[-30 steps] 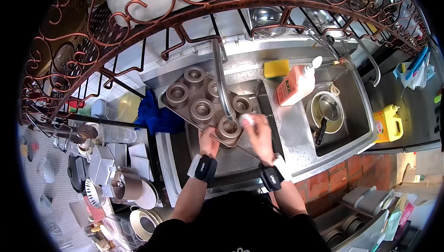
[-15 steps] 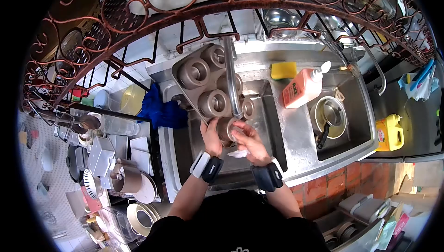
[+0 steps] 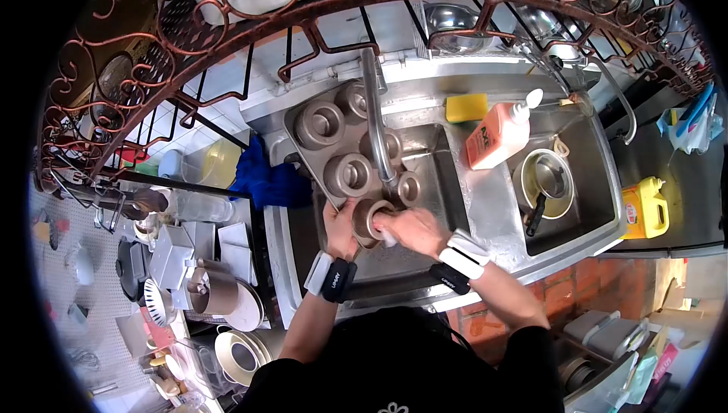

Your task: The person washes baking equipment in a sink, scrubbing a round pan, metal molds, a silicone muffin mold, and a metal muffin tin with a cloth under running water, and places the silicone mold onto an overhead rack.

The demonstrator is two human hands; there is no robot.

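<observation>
A brown metal muffin pan (image 3: 329,146) leans in the left sink basin (image 3: 438,185), its round cups facing me. My left hand (image 3: 341,231) is wrapped around the pan's near edge, beside the nearest cup (image 3: 367,220). Against that same cup, the fingers of my right hand (image 3: 415,231) press a small white wad (image 3: 390,241), cloth or paper, mostly hidden under them. The steel faucet (image 3: 373,113) reaches down over the middle of the pan.
Between the basins stand a pink soap pump bottle (image 3: 497,140) and a yellow sponge (image 3: 466,107). Bowls (image 3: 547,174) and a black-handled pan lie in the right basin. A blue cloth (image 3: 265,178) hangs at left. A scrolled metal rack (image 3: 303,15) arches overhead.
My right forearm has swung out to the right, and its fingers have moved onto the face of the near cup. The white wad is more covered now. My left hand keeps its hold.
</observation>
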